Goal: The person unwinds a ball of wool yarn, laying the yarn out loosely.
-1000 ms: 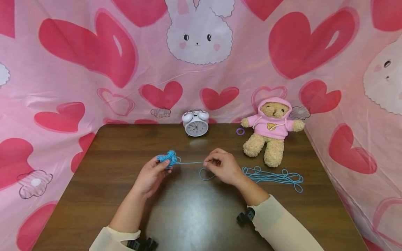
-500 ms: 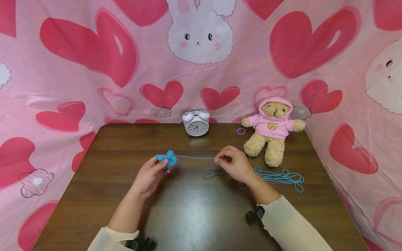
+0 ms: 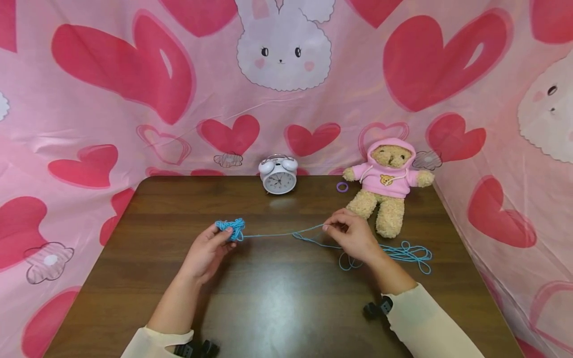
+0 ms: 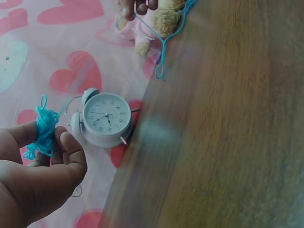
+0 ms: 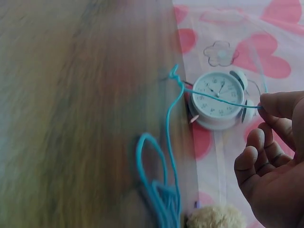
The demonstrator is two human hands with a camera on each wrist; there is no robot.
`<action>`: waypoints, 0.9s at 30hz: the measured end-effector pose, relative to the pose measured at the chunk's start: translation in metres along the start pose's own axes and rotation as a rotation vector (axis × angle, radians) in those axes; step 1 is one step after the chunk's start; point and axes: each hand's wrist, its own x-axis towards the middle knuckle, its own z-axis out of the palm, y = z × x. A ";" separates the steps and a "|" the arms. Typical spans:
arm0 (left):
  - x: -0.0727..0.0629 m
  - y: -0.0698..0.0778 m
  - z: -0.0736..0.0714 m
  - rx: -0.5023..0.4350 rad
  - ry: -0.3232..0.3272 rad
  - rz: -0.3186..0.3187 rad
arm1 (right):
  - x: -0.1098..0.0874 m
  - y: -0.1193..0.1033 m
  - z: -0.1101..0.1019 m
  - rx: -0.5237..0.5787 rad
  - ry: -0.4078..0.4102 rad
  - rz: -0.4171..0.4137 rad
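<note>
The yarn [image 4: 46,126] looks light and soft, limp enough to fold under any touch; it should bear a gentle pull but not a push, and its loops seem likely to snag on one another. The left hand [image 3: 207,255] holds the bundle [image 3: 237,226] above the tabletop [image 3: 277,308], thumb and fingers pressed on its wound middle, small loops sticking out at the edges. That middle seems a sound hold: a light pinch should keep the turns together, while a hard squeeze would flatten them and a slack one let them spread. The right hand [image 3: 353,237] pinches the strand [image 3: 268,235] between thumb and forefinger, its other fingers loosely curled. Between the hands a kink [image 5: 175,73] shows, from which yarn bends back toward the coil [image 3: 409,254]; whether it is hooked there or merely crosses cannot be told. The coil lies in loose loops on the tabletop, near the bear [image 3: 382,188]. Thin as it is, the strand is probably best taken by the fingertips, close to wherever it binds
</note>
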 end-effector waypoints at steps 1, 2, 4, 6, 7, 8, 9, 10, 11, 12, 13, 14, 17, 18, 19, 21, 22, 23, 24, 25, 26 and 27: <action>0.000 0.000 -0.001 -0.003 0.002 -0.001 | -0.001 0.001 -0.002 -0.003 0.002 0.004; -0.001 -0.001 -0.002 -0.006 0.004 0.002 | -0.003 0.003 -0.003 -0.007 0.005 0.006; -0.002 -0.001 -0.004 -0.013 0.006 0.009 | -0.006 0.005 -0.007 -0.012 0.014 0.006; -0.002 -0.001 -0.005 -0.025 0.008 0.017 | -0.009 0.008 -0.010 -0.005 0.024 0.000; -0.002 -0.002 -0.006 -0.030 0.007 0.022 | -0.011 0.010 -0.012 0.003 0.027 -0.002; -0.002 -0.002 -0.007 -0.035 0.007 0.031 | -0.012 0.011 -0.013 0.004 0.031 -0.003; -0.002 -0.002 -0.007 -0.040 0.005 0.037 | -0.014 0.013 -0.015 0.005 0.035 -0.003; -0.002 -0.002 -0.008 -0.045 0.006 0.042 | -0.016 0.014 -0.017 0.004 0.040 -0.004; -0.001 -0.002 -0.009 -0.048 0.007 0.045 | -0.017 0.015 -0.019 0.001 0.044 -0.004; -0.001 -0.002 -0.009 -0.048 0.010 0.048 | -0.019 0.016 -0.021 -0.003 0.048 -0.002; -0.001 -0.002 -0.010 -0.048 0.011 0.048 | -0.020 0.017 -0.022 -0.009 0.051 0.002; 0.000 -0.002 -0.010 -0.049 0.015 0.048 | -0.022 0.018 -0.024 -0.017 0.056 0.006; 0.000 -0.002 -0.012 -0.049 0.030 0.040 | -0.026 0.020 -0.030 -0.033 0.071 0.009; 0.000 -0.001 -0.012 -0.052 0.037 0.039 | -0.027 0.021 -0.031 -0.034 0.074 0.012; 0.000 -0.001 -0.013 -0.054 0.044 0.038 | -0.028 0.022 -0.033 -0.037 0.078 0.013; -0.001 0.000 -0.014 -0.061 0.054 0.037 | -0.030 0.023 -0.037 -0.047 0.088 0.017; -0.001 0.000 -0.014 -0.063 0.060 0.039 | -0.031 0.024 -0.039 -0.049 0.090 0.021; -0.002 0.000 -0.014 -0.064 0.064 0.041 | -0.033 0.025 -0.041 -0.058 0.094 0.027; -0.002 0.001 -0.015 -0.064 0.066 0.043 | -0.034 0.026 -0.043 -0.062 0.098 0.030; -0.002 0.001 -0.015 -0.062 0.065 0.044 | -0.036 0.028 -0.045 -0.073 0.103 0.031; -0.003 0.002 -0.016 -0.059 0.065 0.045 | -0.037 0.028 -0.047 -0.080 0.106 0.029; -0.003 0.002 -0.016 -0.055 0.066 0.046 | -0.039 0.029 -0.049 -0.088 0.111 0.030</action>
